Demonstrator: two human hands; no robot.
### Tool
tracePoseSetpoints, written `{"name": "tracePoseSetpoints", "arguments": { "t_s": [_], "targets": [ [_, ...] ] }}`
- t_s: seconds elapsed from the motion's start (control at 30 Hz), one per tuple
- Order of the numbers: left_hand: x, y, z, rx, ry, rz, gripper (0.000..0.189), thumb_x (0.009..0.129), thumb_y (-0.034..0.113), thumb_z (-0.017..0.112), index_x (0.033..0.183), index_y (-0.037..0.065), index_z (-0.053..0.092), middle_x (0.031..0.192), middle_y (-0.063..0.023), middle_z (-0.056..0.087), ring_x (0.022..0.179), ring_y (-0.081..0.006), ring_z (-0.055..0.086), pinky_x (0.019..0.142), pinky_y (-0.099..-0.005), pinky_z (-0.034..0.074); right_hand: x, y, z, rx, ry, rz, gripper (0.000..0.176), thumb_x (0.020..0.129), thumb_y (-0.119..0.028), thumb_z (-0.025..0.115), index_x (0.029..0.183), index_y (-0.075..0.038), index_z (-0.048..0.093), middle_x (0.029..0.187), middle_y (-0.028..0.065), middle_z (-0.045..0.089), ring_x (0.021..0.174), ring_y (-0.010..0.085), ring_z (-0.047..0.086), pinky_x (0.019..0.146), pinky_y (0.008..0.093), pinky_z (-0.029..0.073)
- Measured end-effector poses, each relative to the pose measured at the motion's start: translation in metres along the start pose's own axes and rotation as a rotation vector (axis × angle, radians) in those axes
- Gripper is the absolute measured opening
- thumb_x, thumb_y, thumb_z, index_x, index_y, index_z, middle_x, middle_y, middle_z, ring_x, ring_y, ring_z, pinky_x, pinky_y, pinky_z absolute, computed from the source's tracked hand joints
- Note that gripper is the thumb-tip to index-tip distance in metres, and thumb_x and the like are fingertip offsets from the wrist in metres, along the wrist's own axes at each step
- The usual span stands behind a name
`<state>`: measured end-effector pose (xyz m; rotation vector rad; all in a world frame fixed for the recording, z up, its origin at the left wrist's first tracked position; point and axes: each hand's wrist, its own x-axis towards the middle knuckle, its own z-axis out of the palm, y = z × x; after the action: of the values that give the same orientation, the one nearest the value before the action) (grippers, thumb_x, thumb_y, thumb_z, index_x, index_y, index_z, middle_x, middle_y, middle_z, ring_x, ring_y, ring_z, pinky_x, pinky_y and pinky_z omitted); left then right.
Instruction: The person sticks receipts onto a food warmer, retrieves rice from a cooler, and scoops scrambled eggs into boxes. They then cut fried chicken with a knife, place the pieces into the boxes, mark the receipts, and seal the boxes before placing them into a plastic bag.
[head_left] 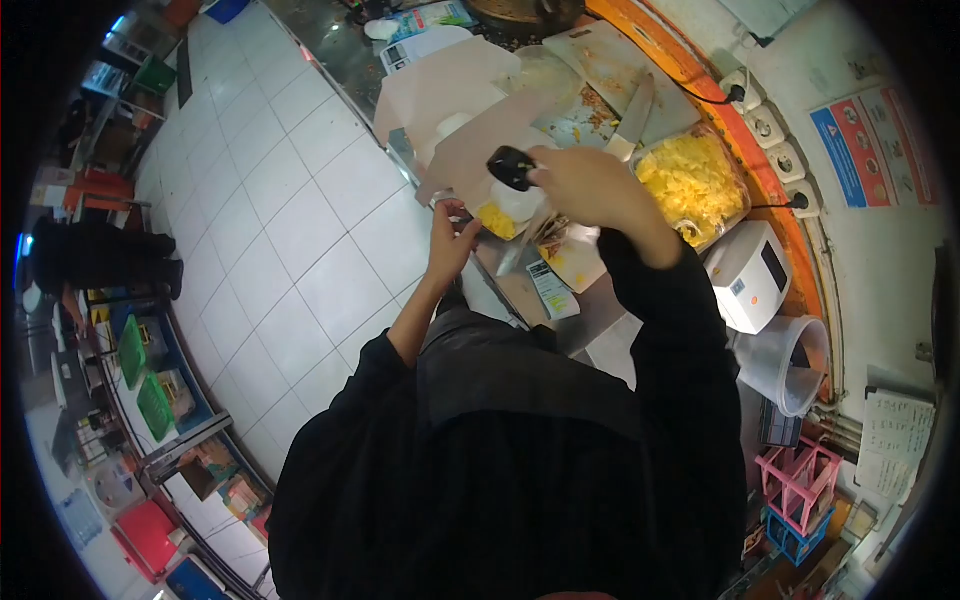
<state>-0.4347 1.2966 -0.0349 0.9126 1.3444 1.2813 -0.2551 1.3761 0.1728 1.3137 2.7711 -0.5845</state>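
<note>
My right hand (590, 188) is closed around a glossy black utensil with a rounded end (512, 168), raised above the counter. Below it, a mound of white rice (515, 203) and some yellow shredded food (496, 221) lie on an opened paper food box (440, 165). My left hand (453, 238) is at the box's near edge by the counter rim, fingers bent and apart. A clear container of yellow shredded food (692, 185) stands to the right of my right hand. Close by, a wide-bladed knife (632, 120) rests on a cutting board (600, 65).
A printed label (553, 290) lies at the counter's near side. On the right stand a white label printer (748, 277) and a clear plastic tub (785, 365). White floor tiles (290, 190) run along the left, where a person in dark clothes (105, 258) stands by shelves.
</note>
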Motion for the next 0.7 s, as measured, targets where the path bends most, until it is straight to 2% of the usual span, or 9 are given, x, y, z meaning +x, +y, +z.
{"name": "tracePoseSetpoints", "arguments": {
  "t_s": [0.13,0.23,0.3,0.43,0.5,0.53,0.57,0.63,0.7],
  "targets": [
    [-0.011,0.001,-0.005,0.192,0.07,0.133,0.035,0.081,0.01,0.062,0.109,0.004,0.041,0.104,-0.0083,0.046,0.082,-0.0148,0.053,0.061,-0.0251,0.045,-0.101,0.05,-0.011,0.398,0.272,-0.045,0.035,0.09,-0.023,0.047,0.121,-0.006,0.05,0.071,0.0113,0.057,0.065,0.0189,0.056,0.055,0.032,0.042],
    [-0.025,0.014,-0.001,0.172,0.054,0.144,0.036,0.081,0.009,0.062,0.11,0.005,0.041,0.106,-0.0072,0.046,0.087,-0.0148,0.052,0.065,-0.0252,0.046,-0.17,0.084,0.007,0.888,0.269,0.505,0.036,0.093,-0.023,0.045,0.126,-0.009,0.047,0.06,-0.0045,0.039,0.051,0.0026,0.033,0.046,0.0169,0.027],
    [-0.032,0.024,0.002,0.206,0.058,0.161,0.038,0.08,0.007,0.061,0.111,0.004,0.04,0.106,-0.0076,0.045,0.088,-0.0149,0.053,0.067,-0.0254,0.046,-0.203,0.115,0.04,0.914,0.5,0.741,0.04,0.092,-0.026,0.048,0.123,-0.002,0.047,0.075,-0.0015,0.05,0.058,0.0056,0.041,0.054,0.0204,0.037],
    [-0.044,0.042,0.003,0.235,0.041,0.226,0.037,0.08,0.003,0.059,0.111,0.001,0.039,0.107,-0.0091,0.044,0.089,-0.0155,0.054,0.069,-0.0265,0.046,-0.231,0.168,0.095,0.744,0.779,0.951,0.04,0.091,-0.028,0.048,0.126,-0.009,0.046,0.074,0.0046,0.057,0.059,0.0131,0.052,0.055,0.0267,0.041],
    [-0.045,0.055,0.003,0.286,0.05,0.246,0.037,0.08,0.003,0.059,0.111,0.001,0.039,0.107,-0.0093,0.044,0.089,-0.0157,0.054,0.069,-0.0269,0.046,-0.228,0.175,0.099,0.219,0.673,0.938,0.041,0.088,-0.031,0.051,0.127,-0.021,0.046,0.056,0.009,0.051,0.052,0.0212,0.053,0.05,0.0324,0.041],
    [-0.045,0.064,0.004,0.261,0.067,0.26,0.036,0.08,0.001,0.059,0.11,0.001,0.04,0.105,-0.0091,0.045,0.087,-0.0154,0.054,0.07,-0.0266,0.046,-0.222,0.166,0.09,0.176,0.522,0.945,0.042,0.085,-0.03,0.052,0.126,-0.026,0.046,0.065,0.0174,0.058,0.062,0.0336,0.059,0.058,0.0415,0.045],
    [-0.044,0.068,0.003,0.264,0.09,0.281,0.036,0.08,0.001,0.059,0.11,0.001,0.04,0.105,-0.0091,0.045,0.087,-0.0154,0.054,0.07,-0.0266,0.046,-0.217,0.167,0.091,0.18,0.535,0.916,0.042,0.085,-0.03,0.052,0.126,-0.026,0.046,0.065,0.0174,0.058,0.062,0.0336,0.059,0.058,0.0415,0.045],
    [-0.033,0.08,-0.01,0.318,0.146,0.396,0.033,0.079,-0.001,0.059,0.107,0.001,0.042,0.103,-0.0088,0.045,0.085,-0.0146,0.055,0.069,-0.0258,0.046,-0.193,0.174,0.099,-0.126,0.305,0.899,0.041,0.083,-0.027,0.052,0.124,-0.026,0.047,0.075,0.0199,0.062,0.071,0.0352,0.062,0.062,0.0438,0.047],
    [-0.019,0.101,-0.018,0.313,0.207,0.541,0.031,0.078,-0.004,0.059,0.104,0.001,0.044,0.101,-0.008,0.046,0.081,-0.0137,0.055,0.064,-0.0247,0.046,-0.169,0.175,0.103,-0.111,0.251,0.915,0.04,0.083,-0.025,0.051,0.122,-0.025,0.047,0.081,0.0207,0.063,0.078,0.0376,0.061,0.067,0.0474,0.047]
  ]
}}
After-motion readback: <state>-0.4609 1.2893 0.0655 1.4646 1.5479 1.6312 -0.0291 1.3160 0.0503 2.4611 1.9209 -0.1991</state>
